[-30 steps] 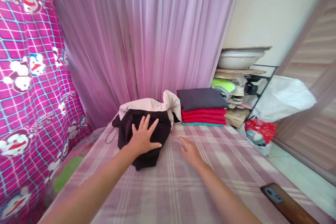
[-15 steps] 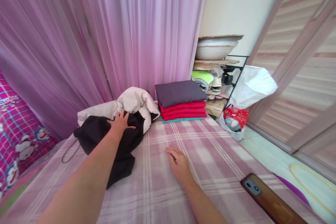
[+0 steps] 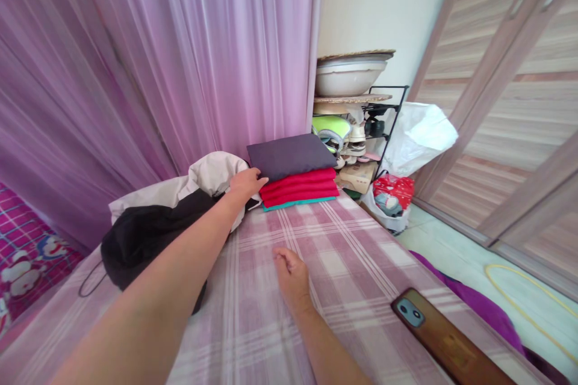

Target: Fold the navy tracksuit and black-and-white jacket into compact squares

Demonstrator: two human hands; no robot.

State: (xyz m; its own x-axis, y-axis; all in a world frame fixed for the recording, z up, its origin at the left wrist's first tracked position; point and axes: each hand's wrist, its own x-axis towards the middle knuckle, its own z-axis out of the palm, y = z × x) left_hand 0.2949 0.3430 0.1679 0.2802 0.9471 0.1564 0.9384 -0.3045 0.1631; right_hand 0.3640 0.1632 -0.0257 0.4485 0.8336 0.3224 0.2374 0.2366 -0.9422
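Note:
A neat stack of folded cloth lies on the bed, with a dark grey folded garment (image 3: pixel 291 156) on top, red folded cloth (image 3: pixel 298 186) below it and a thin teal layer (image 3: pixel 300 200) at the bottom. My left hand (image 3: pixel 247 183) is at the stack's left edge, thumb apart and its other fingers partly hidden. I cannot tell whether it grips the cloth. Beneath my left forearm lies a crumpled black and off-white jacket (image 3: pixel 153 231) with a cord loop. My right hand (image 3: pixel 291 274) rests on the checked bedsheet (image 3: pixel 334 261), fingers loosely curled with nothing visible in them.
A brown-cased phone (image 3: pixel 447 331) lies near the bed's right edge. Beyond it are a shoe rack (image 3: pixel 388 114) with basins on top, a white plastic bag (image 3: pixel 419 135) and a wooden wardrobe (image 3: pixel 510 114). A purple curtain (image 3: pixel 235 54) hangs behind the bed.
My left hand has left the black part of the jacket and moved right and forward to the folded stack. My right hand stays on the sheet. The view has turned slightly right.

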